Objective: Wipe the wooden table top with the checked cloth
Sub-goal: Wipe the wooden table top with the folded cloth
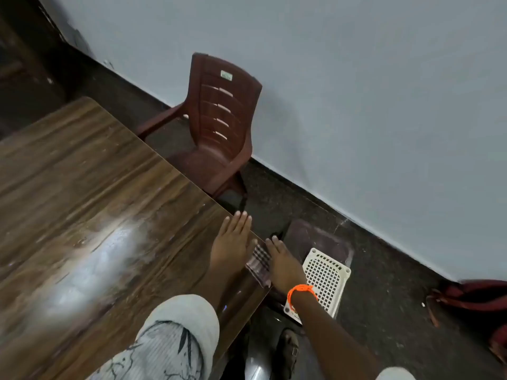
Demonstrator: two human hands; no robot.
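Observation:
The wooden table top fills the left half of the view, with a bright glare patch in its middle. A small checked cloth lies at the table's right edge near the front corner. My left hand rests flat on the wood just left of the cloth, fingers straight and close together, its side touching the cloth. My right hand, with an orange band on the wrist, lies over the cloth's right side at the table edge, fingers stretched forward. Most of the cloth is hidden under it.
A dark red plastic chair stands against the pale wall beyond the table's right edge. A white perforated stool sits on the dark floor right beside the table corner, under my right wrist. A red bag lies at the far right.

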